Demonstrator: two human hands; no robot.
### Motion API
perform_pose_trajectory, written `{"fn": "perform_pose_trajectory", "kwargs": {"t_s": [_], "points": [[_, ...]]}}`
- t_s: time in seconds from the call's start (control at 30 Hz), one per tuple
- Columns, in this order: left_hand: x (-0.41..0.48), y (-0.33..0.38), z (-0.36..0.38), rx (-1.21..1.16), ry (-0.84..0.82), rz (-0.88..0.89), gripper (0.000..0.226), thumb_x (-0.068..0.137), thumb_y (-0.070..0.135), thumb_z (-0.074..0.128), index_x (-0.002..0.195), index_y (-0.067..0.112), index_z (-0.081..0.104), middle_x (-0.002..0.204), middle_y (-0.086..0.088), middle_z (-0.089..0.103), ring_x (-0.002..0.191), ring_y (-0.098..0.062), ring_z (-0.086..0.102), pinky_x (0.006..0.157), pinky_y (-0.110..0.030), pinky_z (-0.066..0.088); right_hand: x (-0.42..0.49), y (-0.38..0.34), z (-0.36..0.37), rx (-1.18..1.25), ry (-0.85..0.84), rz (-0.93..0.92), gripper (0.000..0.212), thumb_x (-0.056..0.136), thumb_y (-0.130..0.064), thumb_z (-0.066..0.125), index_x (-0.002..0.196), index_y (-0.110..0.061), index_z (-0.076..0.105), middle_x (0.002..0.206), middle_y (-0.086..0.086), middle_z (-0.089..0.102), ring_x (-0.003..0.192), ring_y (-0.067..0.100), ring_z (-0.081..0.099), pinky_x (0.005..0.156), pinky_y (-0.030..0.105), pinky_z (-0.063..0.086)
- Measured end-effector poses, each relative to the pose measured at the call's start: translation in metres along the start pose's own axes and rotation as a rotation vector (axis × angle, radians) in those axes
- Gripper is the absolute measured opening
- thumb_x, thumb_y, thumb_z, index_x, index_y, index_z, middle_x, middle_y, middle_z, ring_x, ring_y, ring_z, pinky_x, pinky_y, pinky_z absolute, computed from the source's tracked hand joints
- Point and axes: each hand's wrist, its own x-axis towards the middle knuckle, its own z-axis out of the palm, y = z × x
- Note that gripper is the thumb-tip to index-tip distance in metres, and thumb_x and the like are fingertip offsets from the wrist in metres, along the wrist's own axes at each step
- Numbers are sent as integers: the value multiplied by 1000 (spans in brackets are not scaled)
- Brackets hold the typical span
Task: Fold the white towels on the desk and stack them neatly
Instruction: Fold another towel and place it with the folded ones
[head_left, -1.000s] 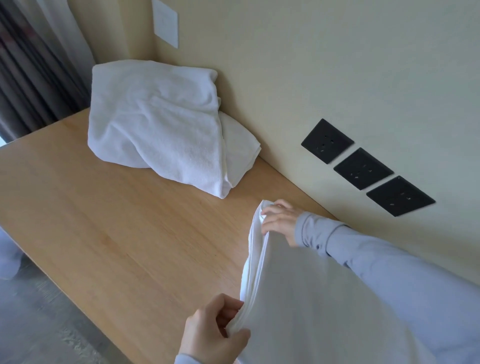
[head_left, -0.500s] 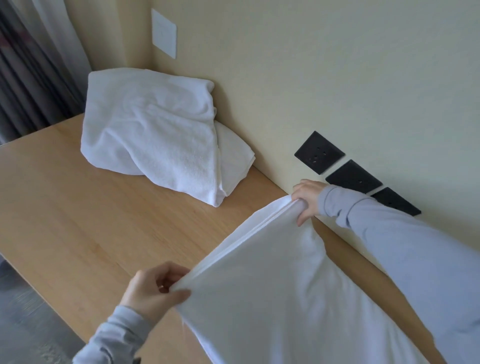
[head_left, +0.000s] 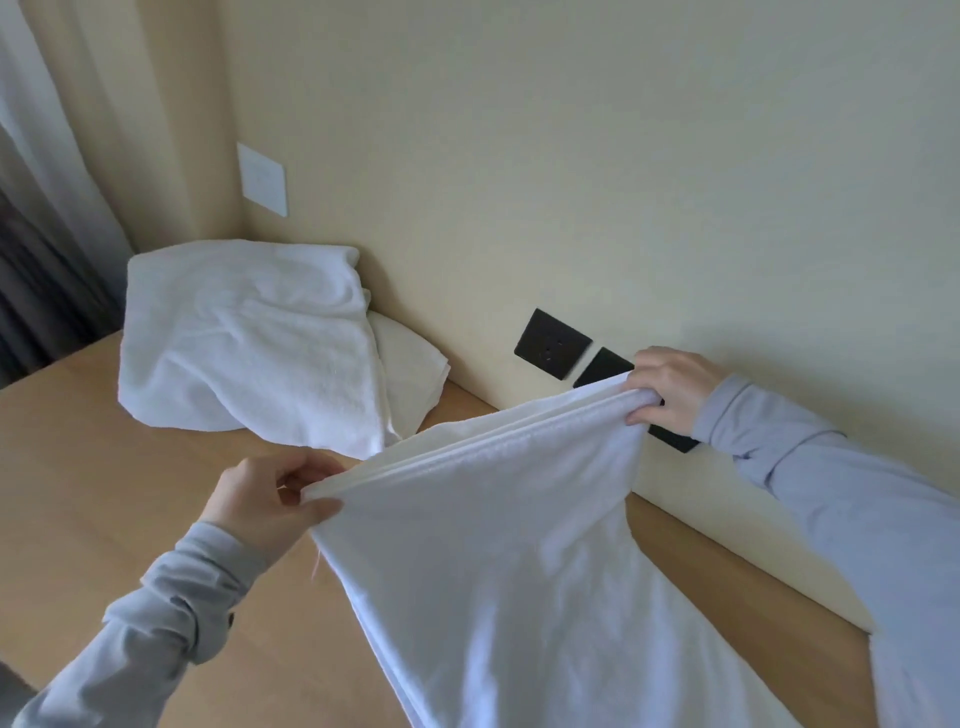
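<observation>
Our left hand (head_left: 270, 499) pinches one top corner of the white towel (head_left: 493, 519), thumb beneath and fingers (head_left: 306, 470) curled over the doubled edge. Our right hand (head_left: 670, 389) grips the other corner, clenched round the bunched cloth just in front of the black wall sockets (head_left: 551, 343). The top edge stretches between both hands above the counter (head_left: 104, 467), the rest hanging towards us. A rumpled heap of white towels (head_left: 249, 343) lies on the counter in the wall corner.

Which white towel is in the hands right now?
The front towel, its top edge stretched between left hand and right hand. The crumpled towel heap at the back lies untouched.
</observation>
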Motion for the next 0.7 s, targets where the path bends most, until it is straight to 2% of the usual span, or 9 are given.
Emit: {"fn": "perform_pose_trajectory", "kwargs": {"t_s": [0.07, 0.13, 0.23, 0.33, 0.43, 0.5, 0.53, 0.6, 0.7], "points": [[8, 22, -3, 40, 30, 78, 45, 66, 0, 76, 70, 44, 66, 73, 10, 69, 75, -15, 63, 64, -7, 45, -17, 5, -14, 10, 82, 44, 22, 78, -24, 72, 81, -2, 69, 66, -10, 29, 78, 15, 39, 64, 24, 27], [17, 49, -6, 74, 44, 173, 44, 69, -1, 74, 72, 42, 63, 78, 8, 68, 76, -13, 61, 65, -3, 43, -35, 11, -30, -6, 153, 91, 21, 77, -23, 73, 78, -2, 71, 67, -4, 34, 79, 20, 44, 65, 26, 32], [30, 95, -11, 86, 56, 310, 43, 70, -4, 73, 72, 38, 62, 79, 5, 67, 77, -12, 61, 66, -5, 44, -70, 20, -60, -27, 287, 155, 21, 71, -19, 78, 70, 1, 71, 68, 3, 39, 78, 28, 53, 64, 30, 40], [40, 150, -18, 115, 64, 449, 41, 70, -2, 74, 72, 37, 61, 79, 6, 68, 76, -9, 60, 65, -4, 43, -113, 31, -92, -34, 444, 176, 23, 58, -12, 87, 58, 0, 67, 61, 1, 37, 64, 29, 55, 57, 33, 44], [46, 210, -23, 114, 48, 573, 42, 70, -2, 73, 65, 39, 65, 79, 11, 67, 77, -7, 61, 65, -8, 45, -157, 44, -126, -46, 568, 263, 23, 59, -14, 86, 64, -1, 68, 63, 2, 40, 66, 30, 55, 59, 30, 39], [48, 254, -25, 83, 18, 640, 40, 71, -4, 71, 72, 36, 66, 80, 8, 67, 78, -13, 62, 71, -17, 49, -187, 52, -152, -53, 640, 321, 24, 62, -16, 85, 70, 0, 68, 66, 7, 47, 72, 30, 54, 63, 30, 37], [48, 276, -26, 61, 5, 678, 38, 72, -7, 70, 71, 31, 67, 80, 7, 67, 78, -17, 61, 71, -17, 50, -202, 54, -166, -55, 675, 344, 25, 63, -17, 84, 72, 0, 68, 69, 9, 50, 74, 29, 53, 64, 30, 36], [47, 323, -29, -12, -28, 751, 36, 73, -13, 68, 71, 23, 66, 75, 6, 67, 75, -19, 60, 67, -9, 48, -234, 58, -195, -53, 752, 380, 26, 65, -16, 83, 76, 1, 67, 73, 10, 53, 77, 29, 50, 66, 29, 33], [37, 391, -37, -127, -81, 827, 29, 74, -15, 65, 74, 13, 64, 62, 15, 67, 62, -2, 60, 58, -6, 47, -282, 58, -237, -99, 862, 398, 28, 63, -15, 85, 77, 2, 67, 74, 9, 54, 80, 27, 45, 69, 29, 29]]}}
